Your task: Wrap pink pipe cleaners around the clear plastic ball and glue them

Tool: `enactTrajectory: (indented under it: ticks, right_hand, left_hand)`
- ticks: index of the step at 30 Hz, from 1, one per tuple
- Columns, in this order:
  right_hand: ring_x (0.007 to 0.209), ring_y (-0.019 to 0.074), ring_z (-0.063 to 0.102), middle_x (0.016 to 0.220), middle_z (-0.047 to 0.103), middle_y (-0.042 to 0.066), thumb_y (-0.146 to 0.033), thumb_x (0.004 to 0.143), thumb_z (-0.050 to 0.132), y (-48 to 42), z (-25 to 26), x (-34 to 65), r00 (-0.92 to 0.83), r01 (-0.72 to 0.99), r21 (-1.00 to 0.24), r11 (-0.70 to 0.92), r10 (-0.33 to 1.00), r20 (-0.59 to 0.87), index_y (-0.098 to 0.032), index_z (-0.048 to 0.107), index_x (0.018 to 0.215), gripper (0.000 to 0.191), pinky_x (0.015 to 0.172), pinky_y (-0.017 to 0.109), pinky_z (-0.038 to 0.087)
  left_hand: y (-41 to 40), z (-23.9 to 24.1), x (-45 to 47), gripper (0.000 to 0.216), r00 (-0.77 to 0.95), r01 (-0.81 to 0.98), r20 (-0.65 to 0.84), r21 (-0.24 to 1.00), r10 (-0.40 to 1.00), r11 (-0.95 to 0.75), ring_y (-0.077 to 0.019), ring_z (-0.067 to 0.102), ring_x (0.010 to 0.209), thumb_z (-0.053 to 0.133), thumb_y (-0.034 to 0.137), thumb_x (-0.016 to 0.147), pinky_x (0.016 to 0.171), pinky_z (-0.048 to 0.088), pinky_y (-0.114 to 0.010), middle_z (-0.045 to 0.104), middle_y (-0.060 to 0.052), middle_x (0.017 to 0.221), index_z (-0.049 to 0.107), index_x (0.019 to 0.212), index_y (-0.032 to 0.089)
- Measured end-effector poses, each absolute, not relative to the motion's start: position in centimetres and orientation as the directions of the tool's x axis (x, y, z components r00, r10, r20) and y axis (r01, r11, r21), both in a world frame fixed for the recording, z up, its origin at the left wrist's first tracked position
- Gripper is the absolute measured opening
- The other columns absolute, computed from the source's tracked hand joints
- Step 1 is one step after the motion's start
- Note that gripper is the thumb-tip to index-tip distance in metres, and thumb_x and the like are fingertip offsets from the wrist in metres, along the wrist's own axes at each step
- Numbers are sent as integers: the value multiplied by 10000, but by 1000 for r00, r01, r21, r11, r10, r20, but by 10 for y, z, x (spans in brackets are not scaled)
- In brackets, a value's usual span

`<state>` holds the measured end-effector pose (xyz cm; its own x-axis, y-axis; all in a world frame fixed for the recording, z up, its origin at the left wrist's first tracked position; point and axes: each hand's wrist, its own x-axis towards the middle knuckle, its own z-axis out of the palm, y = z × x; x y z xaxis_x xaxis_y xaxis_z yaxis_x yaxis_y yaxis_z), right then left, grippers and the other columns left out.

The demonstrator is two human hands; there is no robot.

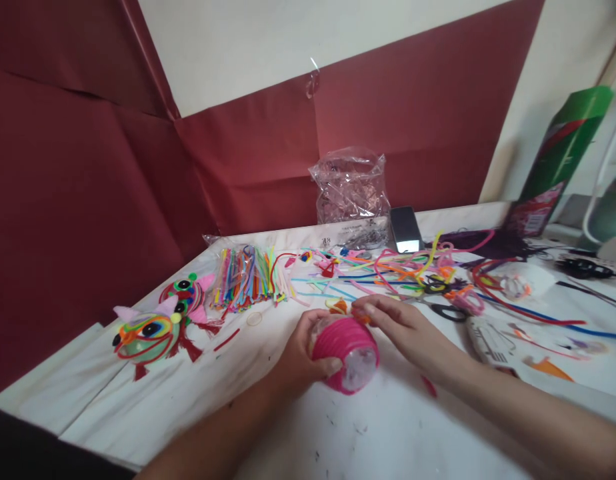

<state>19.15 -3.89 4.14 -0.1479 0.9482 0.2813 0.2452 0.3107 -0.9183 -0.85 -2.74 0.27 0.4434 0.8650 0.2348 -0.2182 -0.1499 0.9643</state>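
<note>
A bright pink, ribbed round lantern-like body (342, 343) with a clear, whitish end is tilted towards me just above or on the white table. My left hand (312, 347) wraps around its left side, thumb across the front. At its far right edge, my right hand (383, 317) has its fingertips closed together on a small orange fuzzy piece (362, 319). Another orange-brown piece (338, 306) sticks up at the far rim between the two hands. How these pieces join the body is hidden from me.
Two finished-looking animal figures (149, 339) stand at the left. Behind lie a bundle of coloured pipe cleaners (251, 277), loose pipe cleaners (373, 273) and black-handled scissors (449, 312). A glue gun (493, 343) rests at right. A clear plastic bag (352, 190) and phone (405, 229) are at the back.
</note>
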Motion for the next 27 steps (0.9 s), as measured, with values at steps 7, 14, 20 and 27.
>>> enactTrajectory:
  ticks: [7,14,20,27]
  right_hand:
    - [894,229,600,904,656,60,-288,828,552,-52,31,190,-232,411,-662,627,774,589,-249,620,881,94,748,359,485]
    - [794,192,610,884,636,86,-156,877,433,-65,16,180,-520,426,-444,788,615,592,-225,631,1059,278,669,295,504]
    - [718,172,591,809,612,83,-148,890,404,-62,5,179,-510,486,-353,800,587,629,-199,642,1024,278,606,272,503]
    - [718,161,634,796,674,45,-186,871,466,-64,29,185,-315,364,-632,684,729,608,-221,656,942,206,636,266,530]
  left_hand:
    - [-21,1,-10,639,268,-253,96,967,959,-26,-201,595,823,807,317,486,716,458,-319,607,-57,1018,500,1036,207]
    - [-27,4,-5,584,193,-188,88,981,977,-51,-206,593,872,770,284,530,766,465,-335,594,-66,1062,509,1046,207]
    - [-29,5,-6,595,198,-64,126,991,972,-115,-236,562,977,749,338,586,845,434,-350,557,-87,1120,482,1098,196]
    - [-31,7,-9,741,270,51,145,985,952,-165,-265,529,1042,797,255,502,875,427,-365,525,-86,1149,435,1146,208]
